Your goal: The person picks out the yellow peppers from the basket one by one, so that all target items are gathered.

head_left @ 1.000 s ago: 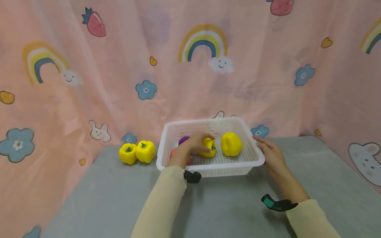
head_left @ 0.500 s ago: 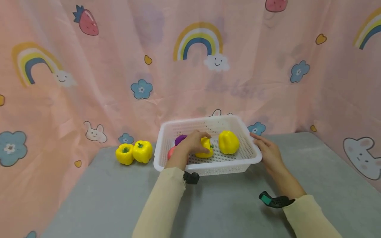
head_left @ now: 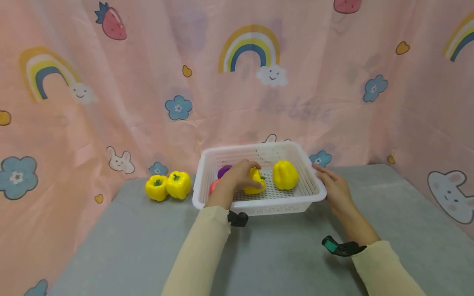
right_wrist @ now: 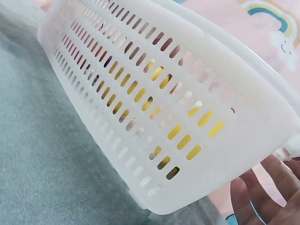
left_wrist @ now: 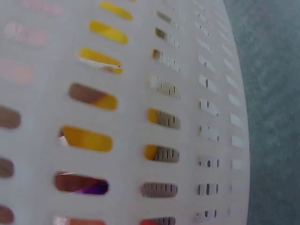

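Observation:
My left hand reaches into a white plastic basket and grips a yellow bell pepper there, fingers behind it and thumb in front. At the basket's right end, my right hand holds the rim; its fingers show beyond the basket's end in the right wrist view. A second yellow bell pepper lies in the right part of the basket. Partly hidden by my left hand are a purple item and a red one, their kinds unclear. The left wrist view shows mostly the basket's slotted wall.
Two more yellow bell peppers, a left one and a right one, stand side by side just left of the basket. Everything rests on a grey tabletop. A pink patterned curtain hangs close behind the table.
The head view has shifted slightly. My left hand keeps its grip on the yellow bell pepper, which has turned a little, and my right hand stays on the basket's rim.

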{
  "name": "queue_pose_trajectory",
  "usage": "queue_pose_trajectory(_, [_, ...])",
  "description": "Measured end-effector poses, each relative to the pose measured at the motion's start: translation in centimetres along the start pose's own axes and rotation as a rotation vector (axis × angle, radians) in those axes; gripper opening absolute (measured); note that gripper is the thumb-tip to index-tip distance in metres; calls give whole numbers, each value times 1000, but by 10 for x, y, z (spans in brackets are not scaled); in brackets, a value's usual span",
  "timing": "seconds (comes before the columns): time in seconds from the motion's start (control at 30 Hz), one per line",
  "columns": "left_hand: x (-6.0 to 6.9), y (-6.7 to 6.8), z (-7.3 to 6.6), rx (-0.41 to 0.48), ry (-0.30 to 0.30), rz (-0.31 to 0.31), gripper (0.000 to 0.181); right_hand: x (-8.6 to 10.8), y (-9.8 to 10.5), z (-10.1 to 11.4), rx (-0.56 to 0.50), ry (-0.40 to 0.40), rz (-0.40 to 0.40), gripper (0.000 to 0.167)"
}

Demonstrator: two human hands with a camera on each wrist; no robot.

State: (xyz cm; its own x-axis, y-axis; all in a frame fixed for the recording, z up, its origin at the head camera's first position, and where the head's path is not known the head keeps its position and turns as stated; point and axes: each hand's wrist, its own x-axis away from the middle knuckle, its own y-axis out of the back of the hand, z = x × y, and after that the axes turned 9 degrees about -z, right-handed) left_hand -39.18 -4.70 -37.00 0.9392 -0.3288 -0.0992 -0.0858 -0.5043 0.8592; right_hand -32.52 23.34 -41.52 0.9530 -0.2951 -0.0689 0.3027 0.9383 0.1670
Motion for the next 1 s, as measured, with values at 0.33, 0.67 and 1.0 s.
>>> queue_pose_trajectory(0.33, [1, 4, 3, 75, -37, -47, 59, -2, -3, 1, -17, -21, 11, 55])
queue_pose_trajectory(0.67, [3, 15, 5, 283, -78, -110, 42, -4, -5, 0, -53, -36, 45, 57])
queue_pose_trajectory(1.0, [13, 32, -15, 279, -149, -134, 40, -4, 3, 0, -57, -14, 42, 59])
